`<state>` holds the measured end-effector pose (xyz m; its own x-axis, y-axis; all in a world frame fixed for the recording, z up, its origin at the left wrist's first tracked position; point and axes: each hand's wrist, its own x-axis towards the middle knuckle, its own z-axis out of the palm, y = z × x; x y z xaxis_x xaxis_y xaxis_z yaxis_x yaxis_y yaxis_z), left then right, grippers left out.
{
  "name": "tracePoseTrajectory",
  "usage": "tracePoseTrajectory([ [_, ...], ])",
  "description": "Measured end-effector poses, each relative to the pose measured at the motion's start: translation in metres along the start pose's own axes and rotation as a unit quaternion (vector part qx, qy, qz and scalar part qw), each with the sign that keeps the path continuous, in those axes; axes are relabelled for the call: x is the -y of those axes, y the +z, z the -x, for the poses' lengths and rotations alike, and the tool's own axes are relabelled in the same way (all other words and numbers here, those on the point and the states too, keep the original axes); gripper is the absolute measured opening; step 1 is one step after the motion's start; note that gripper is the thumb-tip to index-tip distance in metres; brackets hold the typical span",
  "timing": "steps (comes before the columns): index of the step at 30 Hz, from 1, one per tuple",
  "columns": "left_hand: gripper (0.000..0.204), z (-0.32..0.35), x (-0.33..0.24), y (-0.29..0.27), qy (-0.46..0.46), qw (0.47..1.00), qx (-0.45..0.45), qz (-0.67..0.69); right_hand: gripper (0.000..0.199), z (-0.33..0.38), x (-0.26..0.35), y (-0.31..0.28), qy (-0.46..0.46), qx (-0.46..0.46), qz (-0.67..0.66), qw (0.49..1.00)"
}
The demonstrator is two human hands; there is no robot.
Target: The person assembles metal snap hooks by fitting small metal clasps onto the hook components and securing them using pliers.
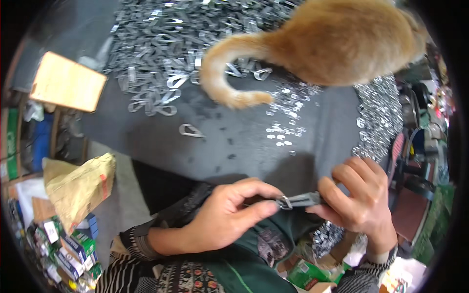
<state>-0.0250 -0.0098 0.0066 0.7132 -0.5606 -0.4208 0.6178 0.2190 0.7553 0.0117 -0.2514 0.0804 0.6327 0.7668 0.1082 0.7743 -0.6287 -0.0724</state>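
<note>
In front of my lap, my left hand (229, 215) pinches a small shiny metal clasp (284, 202) between thumb and forefinger. My right hand (359, 195) is closed around a flat grey strap-like piece (305, 199), whose near end meets the clasp. The rest of that piece is hidden in my fingers. One loose pale loop (190, 130) lies alone on the dark table (161, 141). Several small metal clasps (279, 134) are scattered beyond my hands. A large heap of grey loops (156, 44) covers the far side.
An orange cat (347, 41) is on the far right of the table, its tail (220, 73) curled over the loops. A dense pile of small metal pieces (383, 117) sits at the right. A wooden board (68, 82) and a brown paper bag (80, 188) are at the left.
</note>
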Motion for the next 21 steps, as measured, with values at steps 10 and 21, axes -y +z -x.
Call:
tracePoseTrajectory([
  [10, 0.045, -0.007, -0.078, -0.085, 0.218, 0.516, -0.237, -0.794, 0.033, 0.053, 0.059, 0.031, 0.155, 0.043, -0.064, 0.985],
  [21, 0.031, -0.038, -0.088, -0.114, 0.273, 0.372, -0.1, -0.882, 0.025, 0.089, -0.049, 0.055, 0.361, -0.125, 0.066, 0.922],
])
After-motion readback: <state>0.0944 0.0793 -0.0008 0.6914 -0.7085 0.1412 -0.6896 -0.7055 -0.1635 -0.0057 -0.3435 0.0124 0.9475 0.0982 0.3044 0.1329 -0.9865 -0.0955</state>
